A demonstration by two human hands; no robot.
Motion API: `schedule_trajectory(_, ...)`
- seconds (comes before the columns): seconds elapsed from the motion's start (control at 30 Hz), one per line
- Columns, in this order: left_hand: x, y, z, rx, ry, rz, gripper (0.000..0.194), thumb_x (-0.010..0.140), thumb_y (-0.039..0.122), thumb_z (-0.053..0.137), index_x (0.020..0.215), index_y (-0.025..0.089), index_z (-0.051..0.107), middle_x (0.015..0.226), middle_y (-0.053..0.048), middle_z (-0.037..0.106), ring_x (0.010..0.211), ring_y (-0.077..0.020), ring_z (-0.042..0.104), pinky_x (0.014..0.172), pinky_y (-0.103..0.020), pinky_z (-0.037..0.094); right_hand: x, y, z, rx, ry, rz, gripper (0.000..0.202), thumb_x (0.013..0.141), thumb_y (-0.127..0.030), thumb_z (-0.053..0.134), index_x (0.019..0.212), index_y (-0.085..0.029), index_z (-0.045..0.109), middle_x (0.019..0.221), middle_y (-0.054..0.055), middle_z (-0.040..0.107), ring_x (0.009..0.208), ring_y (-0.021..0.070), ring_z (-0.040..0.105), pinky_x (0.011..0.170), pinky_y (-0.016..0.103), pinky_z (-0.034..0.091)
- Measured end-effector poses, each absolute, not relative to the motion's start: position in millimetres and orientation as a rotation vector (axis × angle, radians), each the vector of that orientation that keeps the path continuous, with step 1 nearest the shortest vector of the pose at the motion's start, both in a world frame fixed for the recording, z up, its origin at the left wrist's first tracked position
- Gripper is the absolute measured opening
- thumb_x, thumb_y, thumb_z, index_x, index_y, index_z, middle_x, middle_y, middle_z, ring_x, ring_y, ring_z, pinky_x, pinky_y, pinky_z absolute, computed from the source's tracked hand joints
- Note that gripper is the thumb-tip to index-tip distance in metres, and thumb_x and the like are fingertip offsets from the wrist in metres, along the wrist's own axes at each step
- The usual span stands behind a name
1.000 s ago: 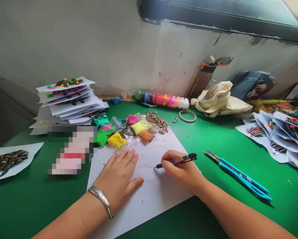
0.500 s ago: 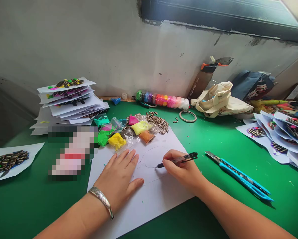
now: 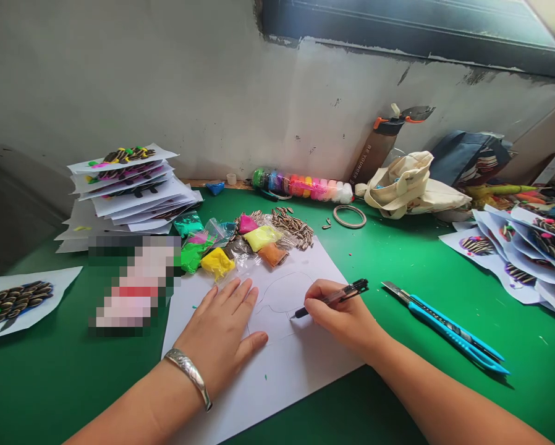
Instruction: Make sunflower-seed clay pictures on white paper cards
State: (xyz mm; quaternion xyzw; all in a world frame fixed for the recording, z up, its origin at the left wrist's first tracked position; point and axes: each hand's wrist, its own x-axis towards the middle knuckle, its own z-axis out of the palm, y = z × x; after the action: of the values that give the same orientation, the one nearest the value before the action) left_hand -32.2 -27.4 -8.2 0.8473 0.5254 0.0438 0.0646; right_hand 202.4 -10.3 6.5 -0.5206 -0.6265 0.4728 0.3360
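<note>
A white sheet of paper [image 3: 277, 377] lies on the green table, with a thin curved outline drawn on its upper part. Flat on the sheet's left side rests my left hand [image 3: 226, 327], fingers spread, holding nothing; a silver bangle circles the wrist. My right hand [image 3: 342, 315] grips a black pen [image 3: 337, 296], its tip on the paper beneath the curve, where short lines show. Just beyond the sheet are small bags of coloured clay [image 3: 218, 263] and a pile of striped seeds [image 3: 296, 228].
A blue utility knife [image 3: 449, 327] with its blade out lies right of the sheet. Paper stacks with seed pictures stand at left [image 3: 138, 198] and right [image 3: 518, 253]. Along the wall are clay tubs [image 3: 305, 186], a bottle [image 3: 374, 148] and a cream bag [image 3: 402, 185]. A tape roll [image 3: 350, 216] lies nearer.
The pen tip and my right hand have shifted slightly down the paper, and a further short line shows below the curve. My left hand has stayed in place.
</note>
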Motion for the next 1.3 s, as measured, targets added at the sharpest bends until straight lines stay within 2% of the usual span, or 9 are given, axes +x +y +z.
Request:
schedule_trajectory(0.23,-32,-28,-10,2.579,1.603,0.109,0.061,0.084,0.052,0.051,0.136,0.020,0.048,0.145,-0.009,0.044,0.135,-0.0316,0.037,0.112,-0.051,0.027,203,-11,8,-1.367,-1.668,1.257,0.012,0.075,-0.017,0.052,0.063,-0.018,0.056,0.058,-0.004,0.049,0.055,0.0102,0.043,0.051,0.023,0.032)
schedule_trajectory(0.5,-35,-29,-17,2.581,1.587,0.178,0.061,0.085,0.052,0.050,0.137,0.021,0.047,0.146,-0.009,0.043,0.136,-0.0321,0.035,0.114,-0.052,0.023,202,-11,5,-1.377,-1.654,1.261,0.013,0.074,-0.015,0.051,0.062,-0.019,0.056,0.057,-0.004,0.049,0.055,0.0104,0.043,0.050,0.023,0.032)
schedule_trajectory(0.87,-30,-27,-5,2.551,1.611,0.069,0.062,0.084,0.052,0.051,0.136,0.019,0.048,0.146,-0.009,0.043,0.135,-0.0333,0.036,0.111,-0.053,0.030,202,-10,5,-1.381,-1.628,1.250,0.012,0.074,-0.016,0.052,0.063,-0.019,0.056,0.056,-0.004,0.049,0.053,0.0099,0.041,0.049,0.023,0.030)
schedule_trajectory(1.13,-26,-26,5,2.511,1.606,-0.092,0.063,0.086,0.051,0.047,0.138,0.016,0.046,0.148,-0.010,0.039,0.136,-0.0341,0.034,0.110,-0.056,0.030,221,-1,9,-1.398,-1.369,1.300,0.014,0.076,-0.024,0.055,0.062,-0.018,0.055,0.051,-0.004,0.049,0.053,0.0124,0.048,0.054,0.026,0.036)
schedule_trajectory(1.3,-26,-24,5,2.503,1.609,-0.069,0.063,0.086,0.051,0.047,0.138,0.014,0.046,0.147,-0.011,0.039,0.136,-0.0347,0.034,0.110,-0.057,0.030,224,4,5,-1.414,-1.366,1.324,0.014,0.074,-0.023,0.056,0.062,-0.018,0.055,0.051,-0.004,0.047,0.052,0.0116,0.045,0.051,0.025,0.032)
